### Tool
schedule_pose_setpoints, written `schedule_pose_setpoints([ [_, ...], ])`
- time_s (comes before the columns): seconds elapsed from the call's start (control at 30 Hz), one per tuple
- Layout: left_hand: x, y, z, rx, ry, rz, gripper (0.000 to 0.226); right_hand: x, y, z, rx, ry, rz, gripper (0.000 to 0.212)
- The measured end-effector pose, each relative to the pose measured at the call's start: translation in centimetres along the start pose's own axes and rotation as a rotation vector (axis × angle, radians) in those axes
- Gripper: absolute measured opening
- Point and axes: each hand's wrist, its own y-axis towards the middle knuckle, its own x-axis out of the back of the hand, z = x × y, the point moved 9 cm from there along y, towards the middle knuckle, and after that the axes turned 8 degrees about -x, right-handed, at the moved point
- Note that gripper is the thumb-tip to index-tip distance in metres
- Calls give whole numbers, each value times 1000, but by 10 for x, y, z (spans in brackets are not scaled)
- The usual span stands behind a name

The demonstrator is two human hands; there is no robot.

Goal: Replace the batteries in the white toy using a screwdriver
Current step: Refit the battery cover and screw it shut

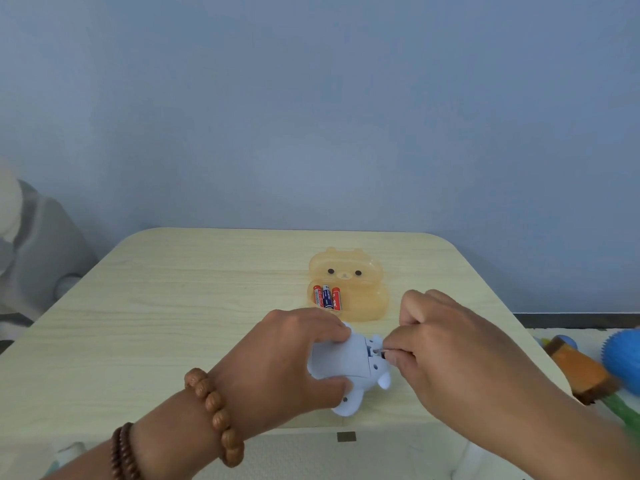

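Note:
The white toy (349, 367) lies on its side near the front edge of the wooden table (180, 306). My left hand (291, 355) grips its body from the left, thumb below and fingers on top. My right hand (446, 348) pinches a small screwdriver (381, 351), whose thin metal tip points left into the toy's underside. Most of the screwdriver is hidden in my fingers. Behind the toy stands an open, orange, bear-shaped case (348, 284) with three batteries (326, 297) in its left half.
On the floor mat at the right lie an orange and brown toy (581, 372), a spiky blue ball (623, 358) and a green piece. A grey shape sits at the far left beyond the table. A plain wall stands behind the table.

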Motion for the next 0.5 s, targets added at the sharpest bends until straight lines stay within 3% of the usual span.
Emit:
schedule_pose_setpoints([
  [0.17, 0, 0, 0, 9, 4, -10, 56, -13, -2, -47, -341, 371, 24, 21],
  [0.33, 0, 0, -1, 8, 6, -14, 53, -38, -3, -84, -563, 347, 26, 38],
  [0.5, 0, 0, -2, 10, -4, -15, 52, -61, -7, -94, -628, 384, 105, 21],
])
